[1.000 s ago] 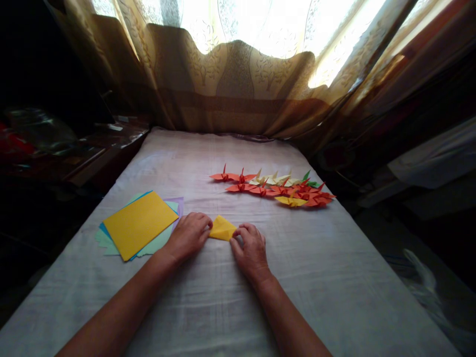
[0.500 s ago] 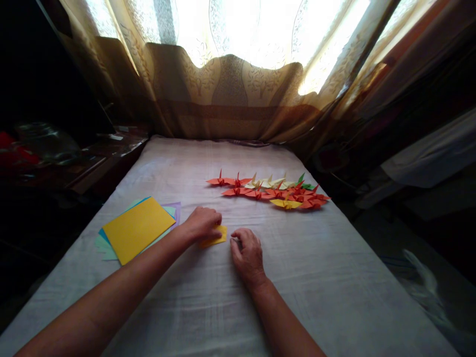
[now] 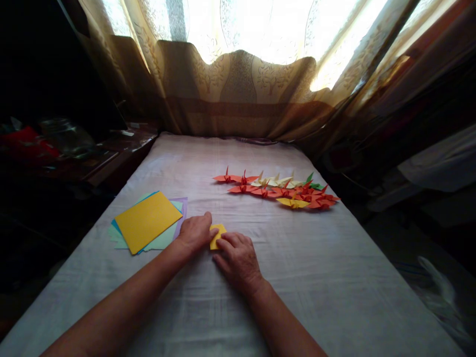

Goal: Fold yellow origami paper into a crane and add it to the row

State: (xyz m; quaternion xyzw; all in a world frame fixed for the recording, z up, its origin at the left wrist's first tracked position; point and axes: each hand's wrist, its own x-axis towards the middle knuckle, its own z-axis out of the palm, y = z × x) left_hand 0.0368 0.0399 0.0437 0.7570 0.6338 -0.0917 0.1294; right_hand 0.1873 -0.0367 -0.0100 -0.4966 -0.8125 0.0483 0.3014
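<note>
Head view: I see the left hand (image 3: 195, 231) and the right hand (image 3: 240, 257) both touch a small folded yellow paper (image 3: 214, 243), which lies between them on the pale cloth (image 3: 312, 277); I can't tell if either hand pinches it or only presses; a pile of colored paper (image 3: 163, 240) is near the grip, on its left, a big yellow sheet (image 3: 148, 221) on top; paper birds (image 3: 284, 192), mostly red, sit past the grip, to its right.

Both hands (image 3: 195, 232) (image 3: 241, 258) partly hide the folded yellow paper (image 3: 219, 229).
</note>
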